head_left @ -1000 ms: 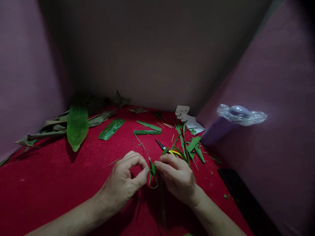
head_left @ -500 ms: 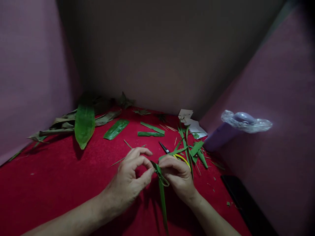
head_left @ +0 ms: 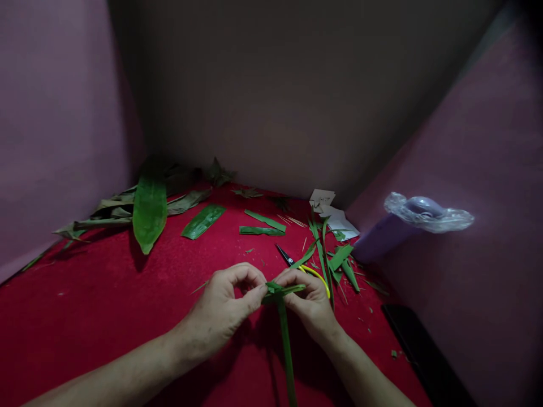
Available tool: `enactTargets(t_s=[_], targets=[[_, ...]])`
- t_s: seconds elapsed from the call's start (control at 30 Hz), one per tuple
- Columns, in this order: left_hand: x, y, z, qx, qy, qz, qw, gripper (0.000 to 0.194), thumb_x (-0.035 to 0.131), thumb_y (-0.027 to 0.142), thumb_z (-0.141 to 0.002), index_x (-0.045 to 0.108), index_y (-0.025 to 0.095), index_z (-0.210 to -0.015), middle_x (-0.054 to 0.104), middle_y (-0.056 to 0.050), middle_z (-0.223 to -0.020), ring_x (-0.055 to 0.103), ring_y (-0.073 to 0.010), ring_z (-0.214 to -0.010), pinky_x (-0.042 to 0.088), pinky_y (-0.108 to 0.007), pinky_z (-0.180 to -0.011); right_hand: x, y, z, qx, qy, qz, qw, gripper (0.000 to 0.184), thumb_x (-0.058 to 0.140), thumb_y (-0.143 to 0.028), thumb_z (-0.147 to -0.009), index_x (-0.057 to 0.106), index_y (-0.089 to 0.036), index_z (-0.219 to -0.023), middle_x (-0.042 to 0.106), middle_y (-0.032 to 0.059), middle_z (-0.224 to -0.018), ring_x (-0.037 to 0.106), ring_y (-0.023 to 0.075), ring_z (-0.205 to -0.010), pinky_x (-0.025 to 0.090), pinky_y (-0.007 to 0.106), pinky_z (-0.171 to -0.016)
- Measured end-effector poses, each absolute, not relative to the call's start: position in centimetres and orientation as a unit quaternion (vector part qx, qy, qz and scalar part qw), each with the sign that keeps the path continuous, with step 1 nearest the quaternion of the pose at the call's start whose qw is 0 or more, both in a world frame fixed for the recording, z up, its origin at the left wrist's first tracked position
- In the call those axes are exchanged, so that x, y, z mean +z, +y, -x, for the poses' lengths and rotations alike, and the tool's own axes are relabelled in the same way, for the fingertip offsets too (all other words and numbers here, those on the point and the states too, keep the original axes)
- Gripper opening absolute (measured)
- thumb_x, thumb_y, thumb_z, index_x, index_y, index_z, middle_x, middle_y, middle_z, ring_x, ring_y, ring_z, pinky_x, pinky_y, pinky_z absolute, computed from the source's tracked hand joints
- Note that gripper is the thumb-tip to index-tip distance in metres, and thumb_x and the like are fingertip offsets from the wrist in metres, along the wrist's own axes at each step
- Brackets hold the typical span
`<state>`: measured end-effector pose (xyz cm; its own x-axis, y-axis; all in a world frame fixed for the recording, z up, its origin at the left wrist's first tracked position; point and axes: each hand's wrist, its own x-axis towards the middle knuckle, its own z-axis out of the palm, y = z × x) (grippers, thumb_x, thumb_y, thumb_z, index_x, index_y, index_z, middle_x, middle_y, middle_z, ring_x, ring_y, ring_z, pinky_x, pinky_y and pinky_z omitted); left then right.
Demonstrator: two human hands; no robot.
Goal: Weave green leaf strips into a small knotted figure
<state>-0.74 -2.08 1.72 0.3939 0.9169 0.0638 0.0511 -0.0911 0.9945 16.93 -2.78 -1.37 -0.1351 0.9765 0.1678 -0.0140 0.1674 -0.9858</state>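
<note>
Between my two hands is a folded green leaf strip (head_left: 285,333), its long tail hanging down toward the bottom of the view. My left hand (head_left: 231,297) pinches the folded part from the left with thumb and forefinger. From the other side my right hand (head_left: 311,299) grips the same strip, fingers curled round it, with a narrow folded end sticking out across the palm. Just behind the right hand lie scissors (head_left: 313,273) with yellow handles and dark blades, partly covered by the hand and by loose leaf strips (head_left: 319,249).
Wide green leaves (head_left: 150,215) and dried ones lie at the back left. Cut leaf pieces (head_left: 203,221), thin sticks (head_left: 292,220) and paper sheets (head_left: 339,221) are on the red cloth (head_left: 106,316). A purple container (head_left: 382,237) with clear plastic and a black flat object (head_left: 419,345) stand at right.
The folded part has turned from a hanging loop to lie more level between my hands. My left fingers have closed in and the fingertips sit nearer together.
</note>
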Motion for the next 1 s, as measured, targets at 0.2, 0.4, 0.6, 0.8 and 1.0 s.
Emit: enactTargets(t_s=[0.2,0.4,0.6,0.8,1.0], targets=[[1.58,-1.87,0.57,0.395,0.383,-0.594,0.586,0.013,0.059,0.026,-0.075,0.058,0.016,-0.067,0.057,-0.001,-0.07,0.05,-0.0131,-0.066,0.041,-0.025,-0.06,-1.62,-2.68,-16.95,0.499,-0.565,0.424,0.502,0.015,0.068,-0.032,-0.069,0.063,-0.017,-0.069,0.054,-0.0017,-0.059,0.047,0.0097,-0.053,0.04,0.02,-0.05],[1.67,-1.68,0.44,0.38,0.414,-0.511,0.65,0.019,0.065,0.031,-0.07,0.058,0.014,-0.065,0.052,0.002,-0.059,0.043,-0.0089,-0.053,0.033,-0.021,-0.05,-1.65,-2.56,-16.56,0.525,-0.547,0.414,0.504,0.022,0.069,-0.037,-0.068,0.058,-0.018,-0.065,0.049,-0.0037,-0.053,0.046,0.0092,-0.048,0.04,0.02,-0.046],[1.72,-1.59,0.47,0.366,0.427,-0.478,0.674,0.022,0.066,0.033,-0.069,0.056,0.014,-0.064,0.053,0.002,-0.056,0.044,-0.0086,-0.049,0.034,-0.021,-0.048,-1.4,-2.67,-16.19,0.558,-0.494,0.443,0.499,0.023,0.073,-0.033,-0.062,0.057,-0.018,-0.064,0.049,-0.0053,-0.052,0.044,0.0077,-0.044,0.039,0.019,-0.042],[1.49,-1.47,0.4,0.378,0.41,-0.461,0.69,0.02,0.067,0.03,-0.069,0.057,0.014,-0.063,0.054,0.003,-0.055,0.045,-0.0082,-0.051,0.034,-0.02,-0.05,-1.65,-2.72,-16.24,0.588,-0.455,0.446,0.497,0.026,0.076,-0.032,-0.059,0.056,-0.017,-0.065,0.051,-0.0058,-0.051,0.046,0.0069,-0.041,0.04,0.018,-0.039],[1.29,-1.46,0.49,0.38,0.414,-0.471,0.68,0.018,0.067,0.028,-0.069,0.057,0.014,-0.064,0.056,0.002,-0.058,0.047,-0.0092,-0.054,0.036,-0.021,-0.053,-1.63,-2.67,-16.19,0.597,-0.459,0.433,0.496,0.028,0.076,-0.034,-0.061,0.055,-0.016,-0.065,0.053,-0.0061,-0.05,0.047,0.0063,-0.037,0.04,0.017,-0.036]])
